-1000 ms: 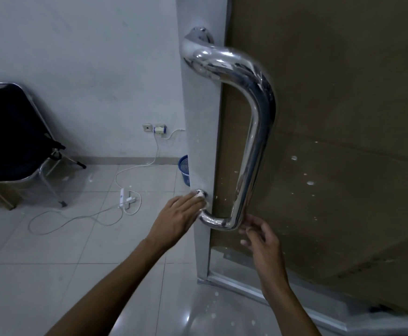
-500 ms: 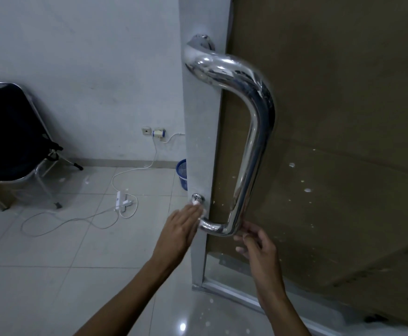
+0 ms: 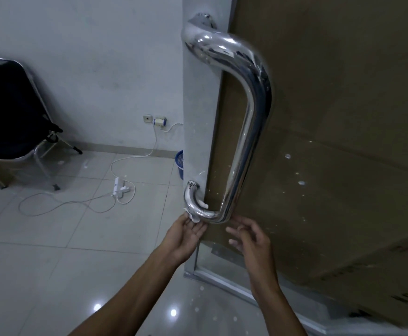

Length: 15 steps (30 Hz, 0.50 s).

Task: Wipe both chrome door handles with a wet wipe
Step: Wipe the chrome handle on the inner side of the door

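Handle: we saw one chrome handle (image 3: 246, 132) mounted on the door (image 3: 331, 117), near its left edge; it ran down from an upper mount, then curved at the bottom back to a lower mount.
Wipe: the white wipe (image 3: 196, 214) lay bunched against the lower bend of the handle, part of it showing above the tube and part below.
Left hand: our left hand (image 3: 188, 232) reached up beneath the lower bend, palm up, fingers curled loosely, its fingertips pressing the wipe to the underside of the tube.
Right hand: our right hand (image 3: 250, 238) hung just below the bottom corner of the handle, fingers loosely spread and bent, holding nothing; we could not tell whether a fingertip touched the chrome.
Floor: a white cable (image 3: 77, 202) and a power strip (image 3: 119, 187) lay on the tiled floor (image 3: 40, 263); a blue basket (image 3: 180, 163) stood behind the door edge.
Chair: a dark chair (image 3: 6, 112) stood at the left wall.
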Available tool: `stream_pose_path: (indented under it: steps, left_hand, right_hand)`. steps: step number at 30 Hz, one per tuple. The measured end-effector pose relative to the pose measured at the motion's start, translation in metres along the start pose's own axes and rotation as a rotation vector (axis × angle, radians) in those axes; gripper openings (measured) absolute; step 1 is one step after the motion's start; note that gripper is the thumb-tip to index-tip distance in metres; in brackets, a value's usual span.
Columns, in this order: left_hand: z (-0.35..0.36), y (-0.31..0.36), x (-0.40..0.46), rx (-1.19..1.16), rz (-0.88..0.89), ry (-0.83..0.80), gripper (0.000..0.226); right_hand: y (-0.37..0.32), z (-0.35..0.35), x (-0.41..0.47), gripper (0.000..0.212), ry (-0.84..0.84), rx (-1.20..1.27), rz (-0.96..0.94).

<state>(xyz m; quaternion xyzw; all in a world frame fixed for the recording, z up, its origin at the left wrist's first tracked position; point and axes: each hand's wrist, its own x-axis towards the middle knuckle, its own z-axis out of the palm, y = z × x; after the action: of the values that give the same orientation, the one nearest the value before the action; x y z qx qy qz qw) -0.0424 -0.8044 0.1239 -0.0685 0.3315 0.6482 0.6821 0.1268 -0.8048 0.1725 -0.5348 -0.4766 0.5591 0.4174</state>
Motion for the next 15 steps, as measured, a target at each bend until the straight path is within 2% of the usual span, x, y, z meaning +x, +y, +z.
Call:
stream_pose_path:
  steps: [9, 12, 13, 15]
  left_hand:
    - [-0.001, -0.021, -0.017, -0.017, 0.006, 0.089, 0.032]
    - [-0.005, -0.018, -0.024, 0.07, 0.174, 0.18, 0.025]
    - [-0.006, -0.016, -0.027, 0.16, 0.271, 0.22, 0.024]
    - [-0.008, -0.008, -0.031, 0.512, 0.511, 0.316, 0.032]
  right_hand:
    - [0.013, -0.009, -0.003, 0.029, -0.007, 0.044, 0.043]
    - [0.013, -0.003, -0.002, 0.028, -0.023, 0.033, 0.042]
    - [0.013, -0.001, -0.001, 0.027, -0.033, 0.019, 0.045]
    - [0.013, 0.002, 0.0, 0.027, -0.033, 0.007, 0.058]
